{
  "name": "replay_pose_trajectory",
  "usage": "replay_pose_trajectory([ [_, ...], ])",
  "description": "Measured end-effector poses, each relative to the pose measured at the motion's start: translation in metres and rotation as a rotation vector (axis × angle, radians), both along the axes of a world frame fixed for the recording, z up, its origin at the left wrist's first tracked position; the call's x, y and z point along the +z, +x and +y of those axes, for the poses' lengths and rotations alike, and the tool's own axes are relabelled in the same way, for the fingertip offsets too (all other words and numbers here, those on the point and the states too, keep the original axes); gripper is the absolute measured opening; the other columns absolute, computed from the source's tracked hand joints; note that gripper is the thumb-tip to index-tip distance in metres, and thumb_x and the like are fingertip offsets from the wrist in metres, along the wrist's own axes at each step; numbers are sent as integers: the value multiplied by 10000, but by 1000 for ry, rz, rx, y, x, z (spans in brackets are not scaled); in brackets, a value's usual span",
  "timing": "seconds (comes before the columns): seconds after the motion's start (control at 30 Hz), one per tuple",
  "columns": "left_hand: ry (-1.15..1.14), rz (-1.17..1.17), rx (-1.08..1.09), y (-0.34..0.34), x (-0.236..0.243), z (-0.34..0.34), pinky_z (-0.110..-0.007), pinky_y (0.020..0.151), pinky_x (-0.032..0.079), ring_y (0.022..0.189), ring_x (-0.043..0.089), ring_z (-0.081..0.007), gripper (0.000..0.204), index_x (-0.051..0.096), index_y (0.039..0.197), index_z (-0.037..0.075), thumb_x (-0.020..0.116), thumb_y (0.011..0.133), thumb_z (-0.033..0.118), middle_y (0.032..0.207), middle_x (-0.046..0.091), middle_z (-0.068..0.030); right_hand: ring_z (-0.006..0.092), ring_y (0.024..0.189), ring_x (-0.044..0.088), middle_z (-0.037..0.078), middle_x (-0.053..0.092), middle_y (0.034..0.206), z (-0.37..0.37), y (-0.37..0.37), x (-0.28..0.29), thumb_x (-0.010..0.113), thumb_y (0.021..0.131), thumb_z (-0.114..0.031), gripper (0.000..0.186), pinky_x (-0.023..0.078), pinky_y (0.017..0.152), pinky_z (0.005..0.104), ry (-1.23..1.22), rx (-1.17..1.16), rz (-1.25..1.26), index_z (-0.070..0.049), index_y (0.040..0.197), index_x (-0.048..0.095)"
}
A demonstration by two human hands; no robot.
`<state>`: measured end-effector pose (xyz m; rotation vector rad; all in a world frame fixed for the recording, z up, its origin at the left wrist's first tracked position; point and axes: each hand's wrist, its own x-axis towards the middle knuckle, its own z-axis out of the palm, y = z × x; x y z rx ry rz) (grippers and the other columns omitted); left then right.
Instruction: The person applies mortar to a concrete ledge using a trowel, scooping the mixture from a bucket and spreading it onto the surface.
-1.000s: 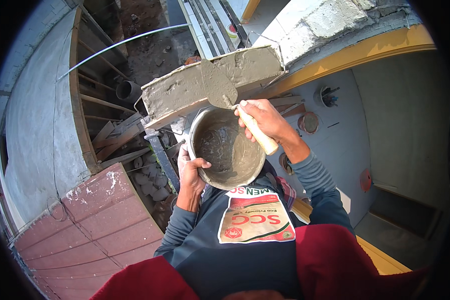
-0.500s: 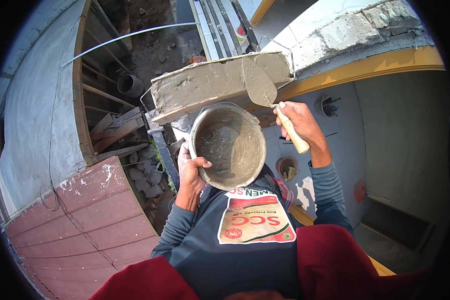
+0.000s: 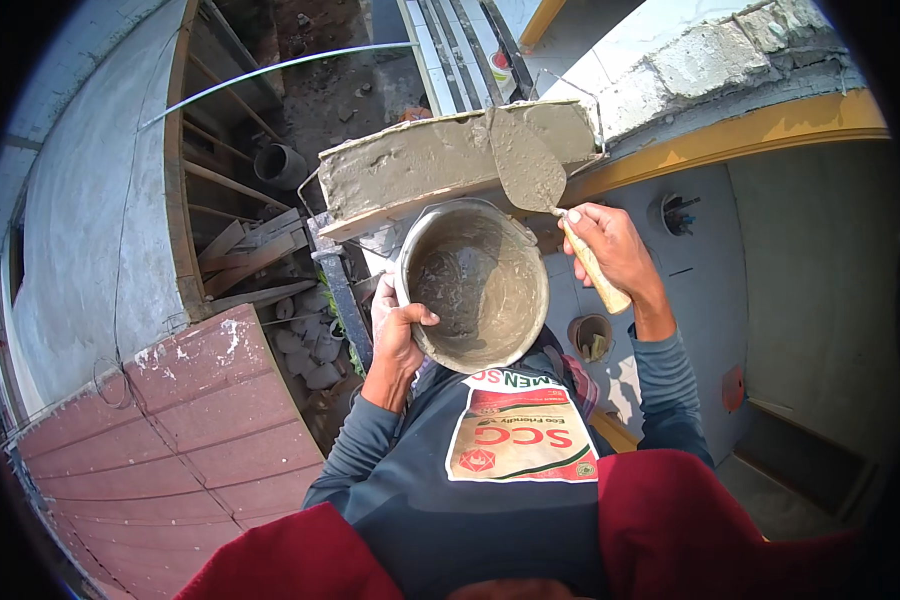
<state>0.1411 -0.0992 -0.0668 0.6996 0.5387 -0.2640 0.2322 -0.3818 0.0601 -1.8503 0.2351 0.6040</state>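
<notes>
Gripping bucket (image 3: pixel 543 290), located btwn the hands, by its L rim w/ L hand (image 3: pixel 395 335), thumb inside, fingers on outer wall. Gripping trowel (image 3: pixel 530 170) by wooden handle w/ R hand (image 3: pixel 610 245); blade out fwd-left of it, overlapping wet mortar (image 3: pixel 400 170). Can't tell if touching or just above. Only smears and a thin layer visible inside bucket, so prob. light; rim maybe slick, so pinch firmly, thumb in. Blade prob. stiff, tip-heavy if loaded: hold handle close to neck. Expect mortar soft, dense, easily marked. Fwd of L hand, along mortar's near edge: wooden board (image 3: pixel 420 210).
</notes>
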Motion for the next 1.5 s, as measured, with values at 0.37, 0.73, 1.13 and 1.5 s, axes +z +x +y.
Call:
replay_pose_trajectory([
  [0.37,24,-1,-9,1,0,-2,-348,767,597,943,658,-240,557,535,1027,60,563,543,-214,1048,651,-114,396,840,644,181,641,978,-12,12,-35,698,936,-176,259,528,704,452,-577,160,-955,6,1082,584],
  [0.73,4,-20,2,3,6,-5,-345,771,598,932,662,-243,560,530,1035,54,572,545,-214,1044,650,-120,368,876,665,139,669,964,-26,35,-31,711,879,-146,206,536,718,456,-828,383,-996,-19,1015,622],
  [1.13,15,-31,-26,1,9,-3,-351,789,600,935,666,-242,563,525,1037,59,566,549,-220,1040,653,-116,371,844,660,134,639,892,-25,51,-40,700,886,-170,193,535,688,476,-865,366,-1035,-34,977,598],
  [1.5,14,-42,8,-3,1,0,-340,755,602,948,682,-248,649,545,1152,39,552,561,-230,1089,667,-125,390,805,659,134,642,889,-24,57,-43,703,891,-195,200,530,655,490,-855,377,-1018,-54,986,599],
])
